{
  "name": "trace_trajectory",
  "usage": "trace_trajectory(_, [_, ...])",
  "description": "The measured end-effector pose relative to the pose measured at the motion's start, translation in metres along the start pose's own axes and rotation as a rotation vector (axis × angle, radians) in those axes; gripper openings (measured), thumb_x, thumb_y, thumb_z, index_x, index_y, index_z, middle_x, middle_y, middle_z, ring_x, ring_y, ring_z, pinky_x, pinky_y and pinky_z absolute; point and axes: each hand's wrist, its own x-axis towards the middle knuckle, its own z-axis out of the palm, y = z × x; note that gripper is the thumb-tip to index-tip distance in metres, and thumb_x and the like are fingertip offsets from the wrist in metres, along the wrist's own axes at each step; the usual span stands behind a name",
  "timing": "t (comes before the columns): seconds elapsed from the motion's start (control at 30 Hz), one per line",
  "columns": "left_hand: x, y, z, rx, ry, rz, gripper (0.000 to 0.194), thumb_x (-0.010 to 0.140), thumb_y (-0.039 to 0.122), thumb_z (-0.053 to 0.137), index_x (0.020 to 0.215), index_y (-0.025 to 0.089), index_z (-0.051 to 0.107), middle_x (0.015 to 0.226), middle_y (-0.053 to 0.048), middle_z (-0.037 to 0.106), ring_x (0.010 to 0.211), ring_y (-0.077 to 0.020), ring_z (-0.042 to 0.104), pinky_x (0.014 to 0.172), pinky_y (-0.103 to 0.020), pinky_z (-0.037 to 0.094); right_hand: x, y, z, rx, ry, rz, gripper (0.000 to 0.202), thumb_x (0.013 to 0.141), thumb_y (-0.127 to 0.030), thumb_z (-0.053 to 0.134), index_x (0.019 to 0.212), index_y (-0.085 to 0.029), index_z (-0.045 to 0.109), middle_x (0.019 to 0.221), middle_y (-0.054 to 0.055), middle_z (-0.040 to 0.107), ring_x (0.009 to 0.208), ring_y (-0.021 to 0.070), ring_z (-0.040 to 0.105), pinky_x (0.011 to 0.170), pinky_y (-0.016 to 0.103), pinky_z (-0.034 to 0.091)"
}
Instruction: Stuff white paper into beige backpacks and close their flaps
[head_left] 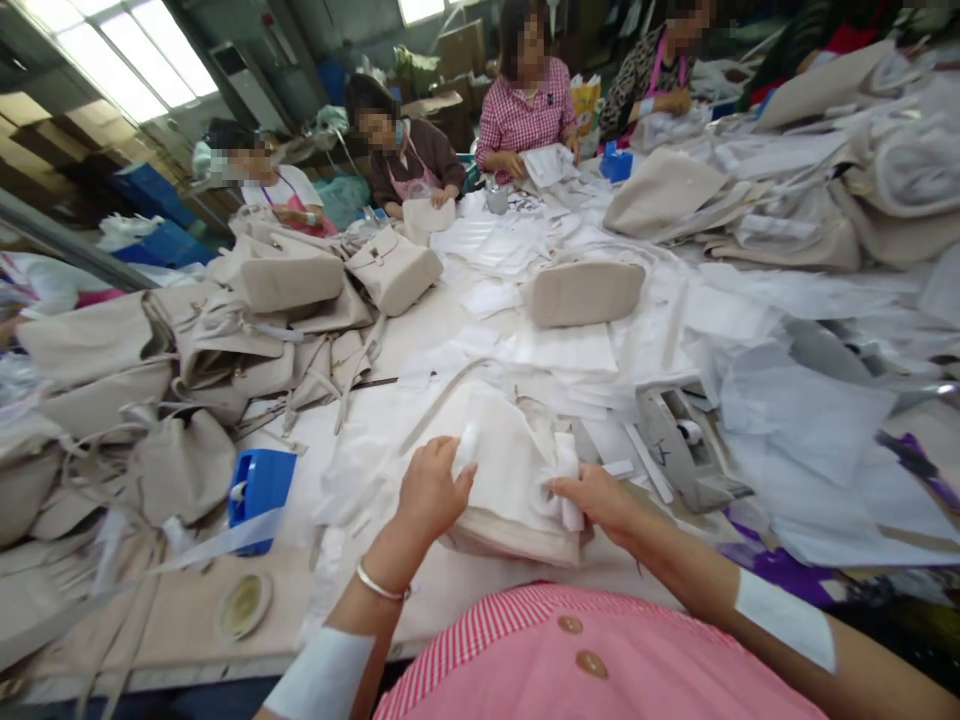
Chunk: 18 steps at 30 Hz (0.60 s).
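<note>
A cream handbag (pixel 502 470) lies on the table right in front of me, its handle parts covered in white wrapping (pixel 567 490). At the bag's left side, my left hand (pixel 436 488) is closed with fingers and thumb on a white-wrapped edge. Across from it, my right hand (pixel 600 503) pinches the white-wrapped piece on the right side. The fingertips of both hands are partly hidden by the wrapping. A second cream bag (pixel 585 293) lies on its side further back, on sheets of white paper.
Cream bags (pixel 255 275) are heaped at left, others (pixel 810 200) at right. A blue tape dispenser (pixel 259 490) and a tape roll (pixel 244 605) sit front left. A grey dispenser (pixel 686 445) stands right, near white sheets (pixel 802 430). Several co-workers (pixel 529 120) work across the table.
</note>
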Motion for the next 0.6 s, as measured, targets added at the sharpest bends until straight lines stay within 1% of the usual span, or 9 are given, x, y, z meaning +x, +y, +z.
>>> trace_trajectory(0.03, [0.001, -0.013, -0.001, -0.012, -0.038, -0.02, 0.039, 0.083, 0.036, 0.057, 0.114, 0.012, 0.065, 0.115, -0.018, 0.065, 0.104, -0.0291, 0.061, 0.092, -0.039, 0.044, 0.002, -0.002, -0.01, -0.042, -0.013, 0.006, 0.031, 0.074, -0.038, 0.062, 0.091, -0.012, 0.065, 0.082, 0.009, 0.07, 0.067, 0.0172, 0.061, 0.05, 0.023, 0.042])
trace_trajectory(0.13, [0.004, -0.049, 0.004, -0.162, -0.266, -0.015, 0.035, 0.088, 0.044, 0.049, 0.097, 0.018, 0.071, 0.095, -0.009, 0.073, 0.085, -0.0211, 0.067, 0.078, -0.029, 0.049, 0.011, -0.009, -0.036, -0.169, -0.053, 0.044, 0.033, 0.075, -0.04, 0.061, 0.091, -0.012, 0.068, 0.08, 0.008, 0.07, 0.069, 0.0184, 0.062, 0.055, 0.025, 0.043])
trace_trajectory(0.17, [0.008, -0.061, 0.006, -0.167, -0.267, -0.041, 0.037, 0.09, 0.044, 0.044, 0.094, 0.019, 0.072, 0.092, -0.007, 0.074, 0.083, -0.0188, 0.067, 0.076, -0.026, 0.049, 0.014, -0.01, -0.041, -0.233, -0.037, 0.043, 0.034, 0.076, -0.042, 0.06, 0.091, -0.013, 0.068, 0.081, 0.008, 0.071, 0.07, 0.0191, 0.063, 0.056, 0.025, 0.043])
trace_trajectory(0.2, [0.014, -0.073, 0.007, -0.132, -0.218, -0.095, 0.039, 0.092, 0.044, 0.041, 0.096, 0.02, 0.071, 0.094, -0.006, 0.073, 0.086, -0.0175, 0.066, 0.078, -0.024, 0.048, 0.017, -0.01, -0.043, -0.311, -0.001, 0.033, 0.036, 0.076, -0.044, 0.059, 0.091, -0.013, 0.069, 0.081, 0.009, 0.071, 0.072, 0.0201, 0.063, 0.058, 0.026, 0.043])
trace_trajectory(0.3, [0.04, -0.113, 0.008, 0.059, -0.017, -0.334, 0.036, 0.092, 0.036, 0.042, 0.11, 0.014, 0.065, 0.111, -0.013, 0.068, 0.104, -0.0208, 0.062, 0.09, -0.028, 0.044, 0.022, -0.01, -0.041, -0.522, 0.136, -0.047, 0.039, 0.076, -0.049, 0.059, 0.089, -0.013, 0.069, 0.083, 0.011, 0.071, 0.078, 0.0232, 0.064, 0.063, 0.029, 0.043])
trace_trajectory(0.4, [0.07, -0.148, 0.011, 0.13, -0.007, -0.451, 0.037, 0.083, 0.027, 0.054, 0.114, 0.009, 0.061, 0.116, -0.022, 0.063, 0.107, -0.0285, 0.06, 0.089, -0.035, 0.045, 0.018, -0.007, -0.035, -0.607, 0.166, -0.098, 0.043, 0.08, -0.054, 0.054, 0.089, -0.014, 0.067, 0.083, 0.011, 0.071, 0.079, 0.0241, 0.064, 0.065, 0.03, 0.043])
trace_trajectory(0.47, [0.086, -0.161, 0.014, 0.156, -0.041, -0.49, 0.03, 0.076, 0.021, 0.058, 0.103, 0.008, 0.065, 0.106, -0.023, 0.066, 0.099, -0.032, 0.063, 0.082, -0.038, 0.047, 0.013, -0.006, -0.034, -0.628, 0.149, -0.123, 0.045, 0.082, -0.056, 0.049, 0.088, -0.015, 0.066, 0.082, 0.01, 0.07, 0.078, 0.0234, 0.063, 0.065, 0.031, 0.043])
trace_trajectory(0.53, [0.1, -0.165, 0.014, 0.176, -0.063, -0.489, 0.02, 0.072, 0.016, 0.058, 0.088, 0.009, 0.067, 0.093, -0.022, 0.068, 0.089, -0.0331, 0.065, 0.076, -0.039, 0.048, 0.009, -0.006, -0.035, -0.656, 0.145, -0.137, 0.046, 0.084, -0.058, 0.046, 0.085, -0.015, 0.065, 0.078, 0.008, 0.069, 0.075, 0.0228, 0.062, 0.062, 0.031, 0.042])
trace_trajectory(0.6, [0.113, -0.165, 0.004, 0.204, -0.031, -0.458, 0.018, 0.071, 0.014, 0.056, 0.086, 0.009, 0.066, 0.094, -0.023, 0.067, 0.089, -0.0332, 0.065, 0.076, -0.039, 0.047, 0.005, -0.007, -0.039, -0.677, 0.158, -0.163, 0.045, 0.084, -0.058, 0.046, 0.084, -0.016, 0.064, 0.075, 0.007, 0.067, 0.071, 0.0225, 0.061, 0.06, 0.031, 0.042])
